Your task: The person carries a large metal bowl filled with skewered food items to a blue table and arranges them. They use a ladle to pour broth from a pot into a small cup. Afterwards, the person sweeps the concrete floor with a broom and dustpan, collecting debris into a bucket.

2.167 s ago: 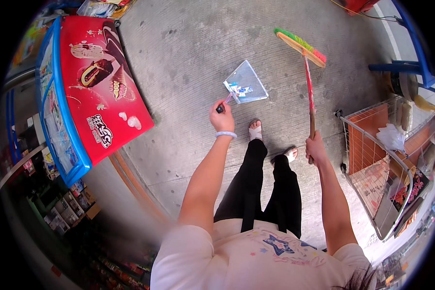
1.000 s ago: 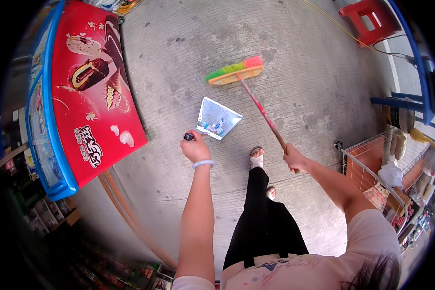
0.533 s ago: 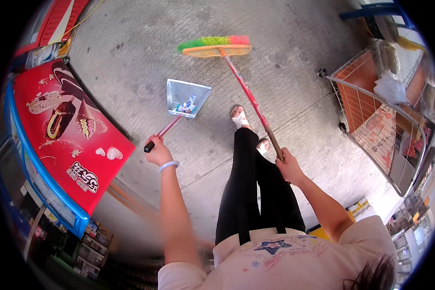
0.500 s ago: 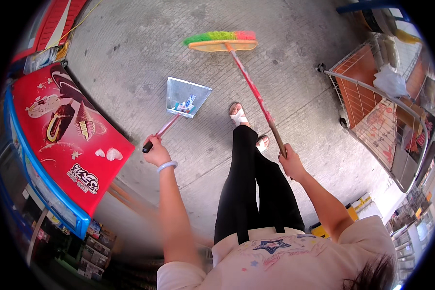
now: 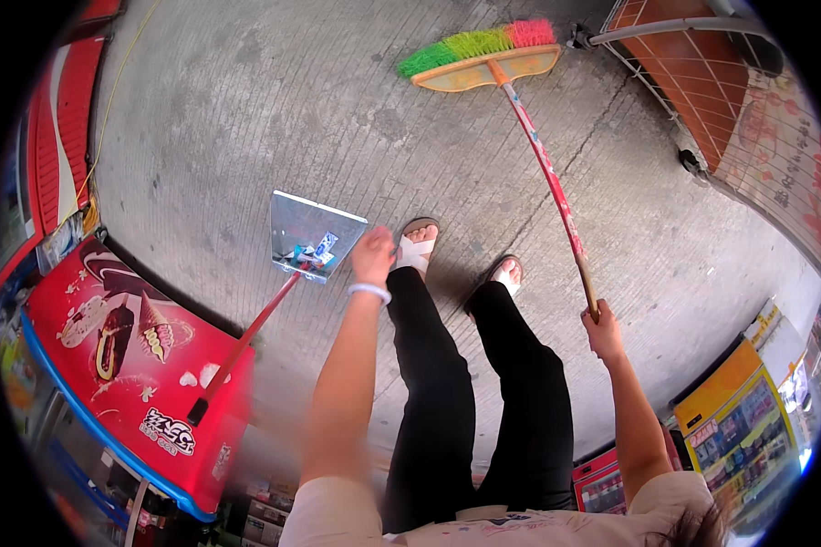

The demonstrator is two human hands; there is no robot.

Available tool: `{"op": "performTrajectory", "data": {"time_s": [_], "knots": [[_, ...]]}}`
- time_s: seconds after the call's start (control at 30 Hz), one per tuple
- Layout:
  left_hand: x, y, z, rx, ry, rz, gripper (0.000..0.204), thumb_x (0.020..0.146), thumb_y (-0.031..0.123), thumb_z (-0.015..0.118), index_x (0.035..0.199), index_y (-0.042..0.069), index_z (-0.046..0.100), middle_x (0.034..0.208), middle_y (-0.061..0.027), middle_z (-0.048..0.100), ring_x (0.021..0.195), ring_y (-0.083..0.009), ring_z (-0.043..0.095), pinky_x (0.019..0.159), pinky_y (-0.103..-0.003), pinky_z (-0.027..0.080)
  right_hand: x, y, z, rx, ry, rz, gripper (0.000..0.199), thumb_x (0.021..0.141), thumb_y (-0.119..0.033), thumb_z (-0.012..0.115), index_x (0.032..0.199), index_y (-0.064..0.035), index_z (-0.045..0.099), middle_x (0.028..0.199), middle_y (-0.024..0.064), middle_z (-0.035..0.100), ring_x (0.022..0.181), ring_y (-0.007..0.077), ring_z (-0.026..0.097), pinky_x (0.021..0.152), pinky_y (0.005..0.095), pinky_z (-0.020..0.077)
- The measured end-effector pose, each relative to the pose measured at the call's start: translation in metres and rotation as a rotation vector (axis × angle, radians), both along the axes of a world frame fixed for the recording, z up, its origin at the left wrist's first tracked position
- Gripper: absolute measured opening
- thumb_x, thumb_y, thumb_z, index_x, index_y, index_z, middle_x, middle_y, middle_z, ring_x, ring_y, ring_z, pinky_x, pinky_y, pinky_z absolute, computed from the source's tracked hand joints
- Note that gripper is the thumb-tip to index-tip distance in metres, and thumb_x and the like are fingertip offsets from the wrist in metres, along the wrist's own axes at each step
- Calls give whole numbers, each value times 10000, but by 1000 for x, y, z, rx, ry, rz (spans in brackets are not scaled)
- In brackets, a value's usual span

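Note:
My right hand (image 5: 603,332) is closed around the lower end of a broom's red and wooden handle (image 5: 556,187). The broom head (image 5: 488,68), orange with green, yellow and pink bristles, is at the far end, over the concrete floor. My left hand (image 5: 371,257), slightly blurred, is open with loosely bent fingers and holds nothing visible. Left of it is a metal dustpan (image 5: 315,219) with small blue and white litter (image 5: 317,250) inside. The dustpan's red handle (image 5: 260,324) slants toward the red freezer, its black grip (image 5: 197,411) in front of the freezer's top; contact there cannot be judged.
The red, blue-edged freezer (image 5: 128,337) lines the left side. A wire cart (image 5: 702,91) with wheels stands at the upper right. A yellow display rack (image 5: 734,428) is at the lower right. My sandalled feet (image 5: 417,244) are on the concrete floor (image 5: 246,118). A yellow cord (image 5: 119,87) runs at the upper left.
My left hand has let go of the dustpan handle and moved right. The dustpan now sits lower and further left. The broom has shifted right, and my feet are further apart.

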State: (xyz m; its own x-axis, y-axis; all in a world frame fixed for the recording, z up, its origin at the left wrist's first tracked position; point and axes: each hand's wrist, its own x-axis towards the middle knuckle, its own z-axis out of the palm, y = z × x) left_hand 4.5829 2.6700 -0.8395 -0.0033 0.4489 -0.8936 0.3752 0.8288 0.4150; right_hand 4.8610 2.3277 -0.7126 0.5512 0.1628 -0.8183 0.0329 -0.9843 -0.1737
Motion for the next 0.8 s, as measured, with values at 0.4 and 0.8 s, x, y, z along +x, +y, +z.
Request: {"op": "performTrajectory", "data": {"time_s": [0.4,0.8], "knots": [[197,59,-228,712,594,-446,246,769,219,759,869,39,622,852,-169,660,789,-345,642,688,-433,521,-22,-22,-58,-1,115,-224,226,827,-176,677,896,-26,521,621,62,519,572,125,481,537,311,401],[180,57,-221,1039,589,-751,137,848,127,639,872,10,571,879,-198,605,803,-379,605,696,-463,481,-28,-9,-45,42,129,-169,246,825,-182,669,938,-40,503,606,132,550,531,262,549,525,382,422]]}}
